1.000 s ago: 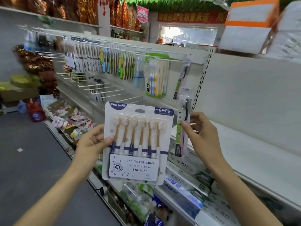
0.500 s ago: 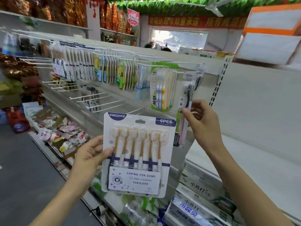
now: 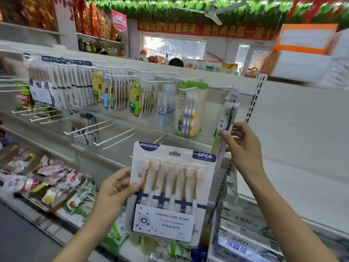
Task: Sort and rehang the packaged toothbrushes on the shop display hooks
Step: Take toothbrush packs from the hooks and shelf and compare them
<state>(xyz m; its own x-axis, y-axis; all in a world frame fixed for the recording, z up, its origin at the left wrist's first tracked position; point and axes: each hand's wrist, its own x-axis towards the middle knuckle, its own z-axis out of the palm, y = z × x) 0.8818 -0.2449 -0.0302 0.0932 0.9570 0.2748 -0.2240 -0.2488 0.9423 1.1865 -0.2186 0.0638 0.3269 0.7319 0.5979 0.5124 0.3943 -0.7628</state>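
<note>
My left hand [image 3: 115, 188] grips the left edge of a white six-piece toothbrush pack [image 3: 170, 193] marked YIKOJIFE, held upright in front of the shelf. My right hand [image 3: 243, 146] pinches a slim pack with a black toothbrush [image 3: 227, 118], raised so its top sits at the rightmost upper display hook [image 3: 224, 88]. Whether the pack's hole is over the hook is unclear. The upper row of hooks [image 3: 120, 69] holds several hanging toothbrush packs, among them a green multi-brush pack [image 3: 188, 112].
Bare white hooks [image 3: 105, 127] stick out on the lower row at left and centre. Sachets fill the shelf [image 3: 47, 182] below left; boxed toothpaste [image 3: 243, 222] lies below right. A white panel [image 3: 302, 125] stands right; a person's head [image 3: 176, 62] shows behind the rack.
My right hand has lifted the slim black-brush pack up to the rightmost top hook. The six-piece pack in my left hand sits lower in view as the camera tilted up.
</note>
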